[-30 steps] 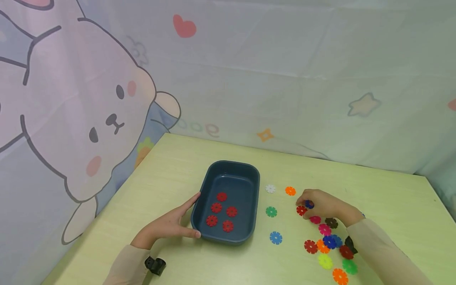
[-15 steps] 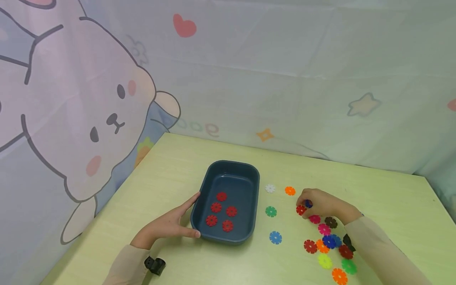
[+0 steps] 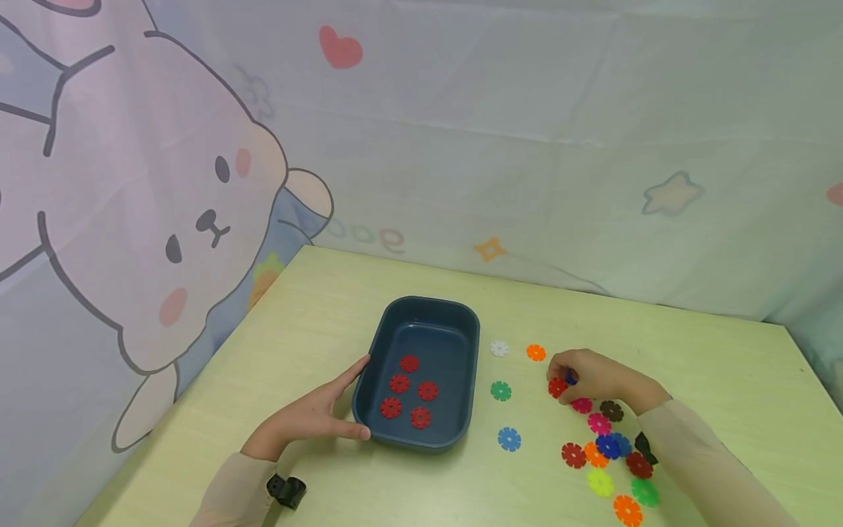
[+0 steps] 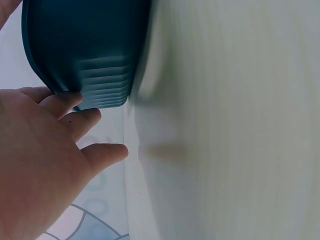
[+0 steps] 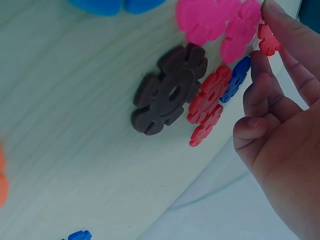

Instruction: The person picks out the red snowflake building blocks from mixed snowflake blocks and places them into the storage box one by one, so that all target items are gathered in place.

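Observation:
A blue-grey rectangular tray [image 3: 413, 437] holds several red flower-shaped plastic discs [image 3: 399, 383]. My left hand [image 3: 309, 417] rests against its left side, with the thumb at the near corner and spread fingers along the wall. In the left wrist view, fingertips [image 4: 72, 97] touch the tray's outside. At the right, my right hand [image 3: 596, 377] pinches a red disc [image 3: 557, 388] between thumb and fingers, low over the table. That red disc [image 5: 268, 40] shows only partly in the right wrist view. Close by lies a blue disc [image 5: 236, 80], half hidden by the hand in the head view.
Mixed discs lie below my right hand, including pink [image 3: 599, 424], brown [image 3: 611, 410], yellow [image 3: 601, 482] and orange [image 3: 628, 511] ones, some overlapping. White [image 3: 499, 348], orange [image 3: 536, 353], green [image 3: 501, 391] and light-blue [image 3: 509, 439] discs lie apart beside the tray. A printed cloth hangs behind the table.
The red disc at my right fingertips has tilted up very slightly. Both hands and the tray otherwise keep their places.

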A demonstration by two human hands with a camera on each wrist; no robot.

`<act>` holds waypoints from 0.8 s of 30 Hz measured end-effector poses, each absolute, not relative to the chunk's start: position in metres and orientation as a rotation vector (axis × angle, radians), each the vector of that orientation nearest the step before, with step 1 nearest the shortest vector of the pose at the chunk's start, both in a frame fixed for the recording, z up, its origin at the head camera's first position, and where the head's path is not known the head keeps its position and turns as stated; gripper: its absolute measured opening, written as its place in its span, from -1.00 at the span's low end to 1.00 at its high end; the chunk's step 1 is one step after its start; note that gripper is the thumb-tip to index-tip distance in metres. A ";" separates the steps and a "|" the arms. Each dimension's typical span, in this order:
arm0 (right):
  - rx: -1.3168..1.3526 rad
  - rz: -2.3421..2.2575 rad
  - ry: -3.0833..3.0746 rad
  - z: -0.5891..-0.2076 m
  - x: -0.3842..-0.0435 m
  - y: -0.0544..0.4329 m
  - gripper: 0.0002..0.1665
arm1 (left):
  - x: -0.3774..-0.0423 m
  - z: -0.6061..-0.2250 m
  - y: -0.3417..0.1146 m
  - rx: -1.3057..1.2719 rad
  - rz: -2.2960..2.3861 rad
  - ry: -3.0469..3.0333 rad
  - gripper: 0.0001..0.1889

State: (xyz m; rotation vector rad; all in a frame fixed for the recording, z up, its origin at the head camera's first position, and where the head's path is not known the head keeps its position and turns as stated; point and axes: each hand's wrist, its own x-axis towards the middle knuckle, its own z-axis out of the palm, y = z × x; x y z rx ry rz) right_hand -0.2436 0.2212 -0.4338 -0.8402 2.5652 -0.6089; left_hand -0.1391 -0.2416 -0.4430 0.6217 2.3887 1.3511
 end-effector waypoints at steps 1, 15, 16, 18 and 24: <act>-0.834 -0.613 2.562 -0.434 -0.243 0.221 -0.71 | -0.139 -0.443 -0.242 0.624 1.349 2.390 0.16; -0.768 -0.602 2.567 -0.430 -0.239 0.220 -0.72 | -0.139 -0.442 -0.242 0.657 1.341 2.402 0.17; -0.771 -0.601 2.566 -0.429 -0.239 0.220 -0.72 | -0.140 -0.443 -0.242 0.658 1.342 2.401 0.17; -0.778 -0.599 2.569 -0.429 -0.239 0.219 -0.72 | -0.140 -0.443 -0.242 0.660 1.344 2.397 0.17; -0.831 -0.602 2.603 -0.420 -0.241 0.215 -0.73 | -0.140 -0.441 -0.243 0.652 1.341 2.392 0.17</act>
